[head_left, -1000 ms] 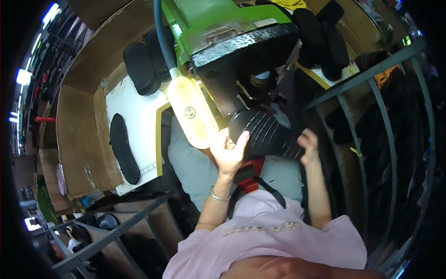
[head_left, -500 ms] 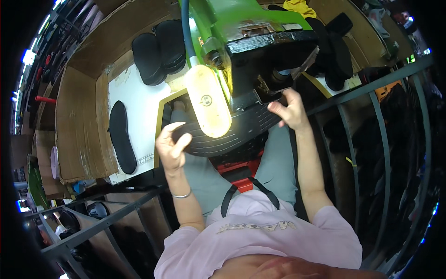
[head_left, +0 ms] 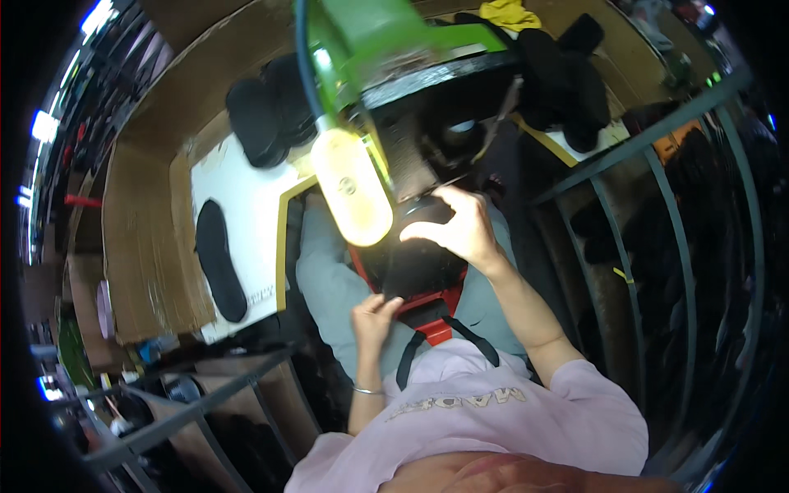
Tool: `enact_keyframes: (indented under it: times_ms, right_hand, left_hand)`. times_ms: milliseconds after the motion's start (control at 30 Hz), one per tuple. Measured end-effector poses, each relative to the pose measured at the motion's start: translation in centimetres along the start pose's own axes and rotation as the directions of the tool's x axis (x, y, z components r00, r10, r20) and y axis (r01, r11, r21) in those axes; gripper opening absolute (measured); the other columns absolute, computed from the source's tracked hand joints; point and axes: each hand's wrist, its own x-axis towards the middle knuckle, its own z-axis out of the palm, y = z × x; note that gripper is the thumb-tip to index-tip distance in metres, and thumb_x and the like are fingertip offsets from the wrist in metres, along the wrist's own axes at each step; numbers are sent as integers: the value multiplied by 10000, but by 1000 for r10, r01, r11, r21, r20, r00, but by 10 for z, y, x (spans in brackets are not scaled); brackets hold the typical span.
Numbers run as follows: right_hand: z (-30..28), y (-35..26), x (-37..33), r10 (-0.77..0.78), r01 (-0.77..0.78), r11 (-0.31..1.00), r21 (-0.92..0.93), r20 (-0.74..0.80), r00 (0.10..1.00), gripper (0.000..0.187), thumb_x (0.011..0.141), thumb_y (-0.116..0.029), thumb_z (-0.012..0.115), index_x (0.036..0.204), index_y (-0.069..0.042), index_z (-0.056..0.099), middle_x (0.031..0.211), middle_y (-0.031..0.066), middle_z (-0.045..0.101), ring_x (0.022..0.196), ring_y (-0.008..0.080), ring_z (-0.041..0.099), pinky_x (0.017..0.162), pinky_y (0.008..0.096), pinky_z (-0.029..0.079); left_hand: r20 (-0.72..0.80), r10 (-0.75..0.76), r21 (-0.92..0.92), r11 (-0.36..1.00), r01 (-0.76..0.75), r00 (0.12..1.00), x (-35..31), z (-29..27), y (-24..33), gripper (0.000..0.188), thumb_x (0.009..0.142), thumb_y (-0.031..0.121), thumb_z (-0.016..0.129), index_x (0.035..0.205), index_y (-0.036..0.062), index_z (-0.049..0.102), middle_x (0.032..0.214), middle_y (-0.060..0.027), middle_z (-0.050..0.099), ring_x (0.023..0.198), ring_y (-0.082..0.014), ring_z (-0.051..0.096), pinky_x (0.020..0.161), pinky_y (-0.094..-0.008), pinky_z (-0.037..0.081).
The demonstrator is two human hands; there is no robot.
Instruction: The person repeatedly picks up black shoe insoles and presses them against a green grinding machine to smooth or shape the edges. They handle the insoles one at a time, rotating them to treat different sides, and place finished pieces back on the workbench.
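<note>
A black shoe sole (head_left: 415,261) is turned lengthwise below the machine head, blurred against the dark background so that its outline is hard to follow. At its near end, the fingertips of my left hand (head_left: 372,322) are pinched on the edge. My right hand (head_left: 464,234) curves around the far end, thumb and fingers spread across it, just under the machine. Above stands a green machine (head_left: 394,45) with a black lower housing; a lit yellow oval lamp (head_left: 353,193) hangs beside it, left of my right hand.
Left of the machine, a single black sole (head_left: 220,259) lies on a white board (head_left: 259,205) with a yellow edge. Stacked black soles (head_left: 259,119) stand behind it, inside a cardboard surround (head_left: 148,238). More black pieces (head_left: 563,86) lie at the right. Metal rails (head_left: 649,156) flank me.
The sole has swung from crosswise to lengthwise. My left hand has come down and toward the middle, nearer my body; my right hand has moved left and slightly nearer. The view has shifted.
</note>
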Motion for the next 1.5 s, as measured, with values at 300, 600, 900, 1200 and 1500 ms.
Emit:
enact_keyframes:
  times_ms: [300, 600, 900, 1200, 1500]
  right_hand:
    - [-176, -45, 44, -521, 476, 852, -218, -424, 740, 327, 671, -3, 800, 960, 4, 647, 922, 117, 697, 830, 195, 677, 724, 285, 538]
    - [-115, 162, 141, -268, 220, 835, -503, -22, 963, 311, 842, -259, 692, 1089, -72, 661, 1233, 85, 635, 1244, 268, 530, 1000, 393, 420]
    - [-39, 74, -61, 195, -325, 884, 337, 366, 910, 774, 620, -74, 852, 1323, -39, 529, 1315, 115, 578, 1167, 232, 584, 901, 358, 497]
    - [-6, 80, -199, 583, -770, 368, 521, 516, 627, 454, 667, -17, 827, 1085, 28, 655, 1019, 64, 683, 953, 162, 631, 868, 317, 509]
    - [-40, 89, -219, 658, -621, 113, 776, 410, 632, 548, 692, 35, 738, 1211, 58, 564, 1160, 122, 633, 1054, 213, 618, 931, 345, 493]
  left_hand:
    - [-691, 141, 710, 315, 630, 709, 26, -200, 67, 989, 630, 363, 848, 1446, 56, 381, 1529, -220, 252, 1372, -454, 273, 1123, -541, 225]
    - [-416, 417, 832, 534, 152, 808, 20, -171, 3, 783, 605, 195, 845, 1297, 44, 511, 1298, -154, 497, 1121, -395, 459, 977, -503, 364]
    - [-245, 755, 579, 617, -533, 608, -21, -64, 131, 348, 538, -51, 755, 854, 75, 686, 824, -62, 650, 771, -251, 575, 701, -345, 458]
    - [-86, 207, -572, 791, -219, 975, 45, 49, 168, 161, 779, 52, 780, 849, -27, 659, 765, -7, 642, 690, -62, 528, 635, -236, 449]
    - [-100, 206, -639, 736, -221, 973, 59, 64, 151, 138, 810, -17, 740, 918, -35, 656, 825, -21, 655, 725, -65, 571, 672, -210, 477]
